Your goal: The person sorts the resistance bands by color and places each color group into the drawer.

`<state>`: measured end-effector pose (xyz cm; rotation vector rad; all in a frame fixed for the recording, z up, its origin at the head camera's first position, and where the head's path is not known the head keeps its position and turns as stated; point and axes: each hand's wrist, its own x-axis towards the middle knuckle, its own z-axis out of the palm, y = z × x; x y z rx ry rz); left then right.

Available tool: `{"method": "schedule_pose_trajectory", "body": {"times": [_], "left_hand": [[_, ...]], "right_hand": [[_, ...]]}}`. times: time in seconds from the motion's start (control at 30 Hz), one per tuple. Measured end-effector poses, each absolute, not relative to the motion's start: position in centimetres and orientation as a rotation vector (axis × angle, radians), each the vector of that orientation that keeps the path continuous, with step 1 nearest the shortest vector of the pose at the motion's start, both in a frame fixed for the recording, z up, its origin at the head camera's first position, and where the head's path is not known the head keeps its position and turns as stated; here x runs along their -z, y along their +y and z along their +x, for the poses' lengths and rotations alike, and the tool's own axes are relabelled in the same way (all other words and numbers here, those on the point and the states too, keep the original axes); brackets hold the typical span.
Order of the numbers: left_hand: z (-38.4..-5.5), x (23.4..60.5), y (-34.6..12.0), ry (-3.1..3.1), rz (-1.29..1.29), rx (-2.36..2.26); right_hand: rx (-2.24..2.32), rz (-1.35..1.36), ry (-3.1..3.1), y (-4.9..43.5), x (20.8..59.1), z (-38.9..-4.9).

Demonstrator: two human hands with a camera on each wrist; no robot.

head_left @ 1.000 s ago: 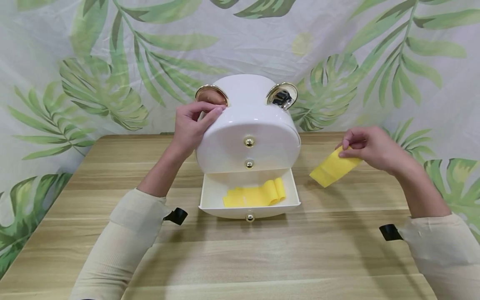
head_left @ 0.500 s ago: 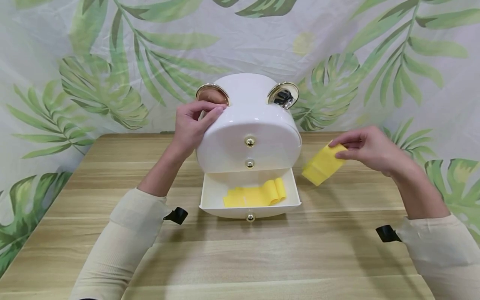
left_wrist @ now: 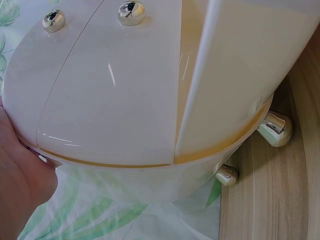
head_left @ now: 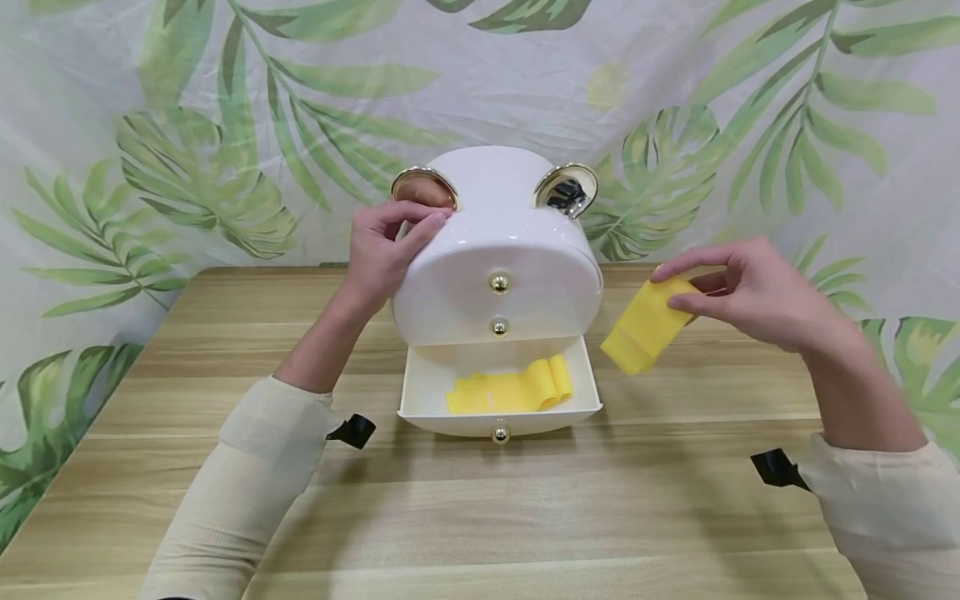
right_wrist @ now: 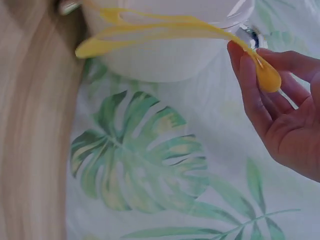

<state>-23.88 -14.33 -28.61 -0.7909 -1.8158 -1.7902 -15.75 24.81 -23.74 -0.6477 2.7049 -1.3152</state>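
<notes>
In the head view a white storage box (head_left: 498, 237) with gold ears and gold ball knobs stands on the table, its bottom drawer (head_left: 431, 383) pulled out. My left hand (head_left: 378, 254) holds the box at the base of its left ear, thumb and index finger close together; its other fingers are mostly hidden. Right of the box, my right hand (head_left: 750, 292) pinches a folded yellow resistance band (head_left: 645, 329) by its upper end, above the table. In the right wrist view its layers hang apart below a looped end. Another yellow band (head_left: 510, 390), partly rolled, lies in the drawer.
The wooden table (head_left: 495, 517) stretches in front of the box. A leaf-printed cloth (head_left: 300, 108) hangs close behind it. Black straps (head_left: 780, 468) stick out by both sleeve cuffs. The left wrist view shows small gold feet (left_wrist: 276, 129) under the box.
My right hand has shifted left toward the box with the band and has risen slightly, its index finger straighter along the band's edge. The left hand, box and drawer stay put.
</notes>
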Motion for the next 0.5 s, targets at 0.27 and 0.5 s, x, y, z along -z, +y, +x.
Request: {"method": "schedule_pose_trajectory", "body": {"times": [0.27, 0.5], "left_hand": [[-23.9, 28.4, -14.4, -1.835, -0.782, 1.776], [-23.9, 28.6, -14.5, -1.843, -0.773, 1.791]], "right_hand": [[1.51, -0.965, 2.577, 20.9, 22.1, -14.6], [1.489, -1.287, 2.387, 15.9, 22.7, -15.2]]}}
